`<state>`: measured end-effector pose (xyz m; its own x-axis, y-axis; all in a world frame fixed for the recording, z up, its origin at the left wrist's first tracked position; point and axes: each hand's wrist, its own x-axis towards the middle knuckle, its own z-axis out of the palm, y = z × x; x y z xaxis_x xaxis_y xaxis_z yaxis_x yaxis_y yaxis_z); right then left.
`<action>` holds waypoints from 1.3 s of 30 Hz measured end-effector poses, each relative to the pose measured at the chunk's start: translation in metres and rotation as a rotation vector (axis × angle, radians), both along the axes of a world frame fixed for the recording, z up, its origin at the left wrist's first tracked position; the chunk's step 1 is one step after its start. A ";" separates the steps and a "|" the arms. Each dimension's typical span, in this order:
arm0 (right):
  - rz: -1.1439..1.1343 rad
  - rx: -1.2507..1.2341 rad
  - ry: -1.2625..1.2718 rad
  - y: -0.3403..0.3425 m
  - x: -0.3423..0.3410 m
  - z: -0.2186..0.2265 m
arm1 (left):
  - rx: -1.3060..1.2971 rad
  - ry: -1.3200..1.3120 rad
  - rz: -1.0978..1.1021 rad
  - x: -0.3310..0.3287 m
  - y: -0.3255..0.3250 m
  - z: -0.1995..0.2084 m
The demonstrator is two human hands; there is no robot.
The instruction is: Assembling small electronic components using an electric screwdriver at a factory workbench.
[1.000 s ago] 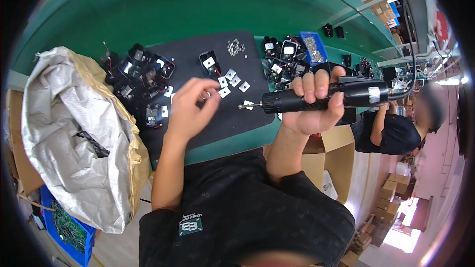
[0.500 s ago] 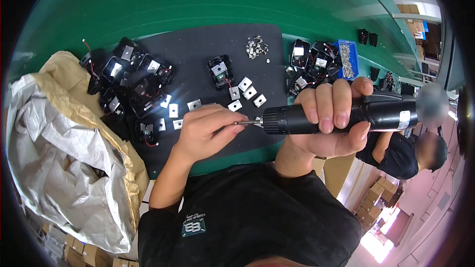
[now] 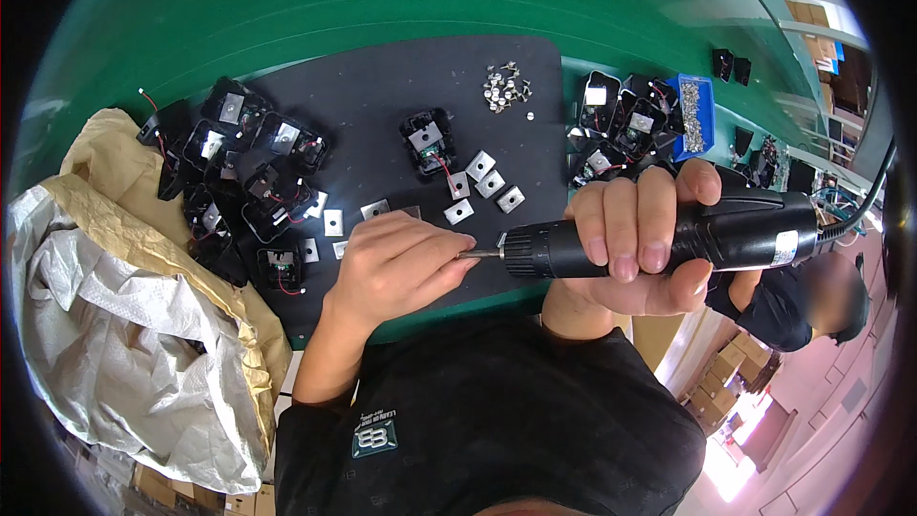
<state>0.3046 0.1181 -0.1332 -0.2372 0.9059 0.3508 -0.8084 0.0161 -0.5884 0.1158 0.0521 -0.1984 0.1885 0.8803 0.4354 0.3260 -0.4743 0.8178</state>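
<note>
My right hand [image 3: 642, 241] is wrapped around a black electric screwdriver [image 3: 535, 250], held level above the front of a dark mat. Its bit [image 3: 483, 253] points left, and my left hand [image 3: 396, 266] pinches the tip end between thumb and fingers. Beyond my hands, one black plastic housing [image 3: 427, 143] lies on the mat, with a square metal plate, a green circuit board and a red wire inside. Several loose square metal plates [image 3: 480, 167], each with a hole, lie to its right and in front of it.
A pile of small screws [image 3: 503, 88] lies at the mat's far right. More black housings crowd the left [image 3: 229, 115] and right [image 3: 638, 124], beside a blue bin [image 3: 705, 115] of screws. A large woven sack [image 3: 134, 325] fills the left. Another person [image 3: 778, 311] is at right.
The view has shifted slightly, and the screwdriver sits a little lower and further right, its cable now showing. My left hand still pinches the bit.
</note>
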 end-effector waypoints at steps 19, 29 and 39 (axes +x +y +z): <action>-0.189 0.096 -0.114 0.010 -0.016 -0.005 | 0.022 0.173 0.280 -0.019 0.022 -0.004; -0.412 0.116 -0.419 0.024 -0.056 -0.024 | -0.299 0.205 0.206 -0.013 0.034 -0.016; -0.411 0.034 -0.335 0.024 -0.057 -0.031 | -0.308 0.235 0.252 -0.012 0.036 -0.019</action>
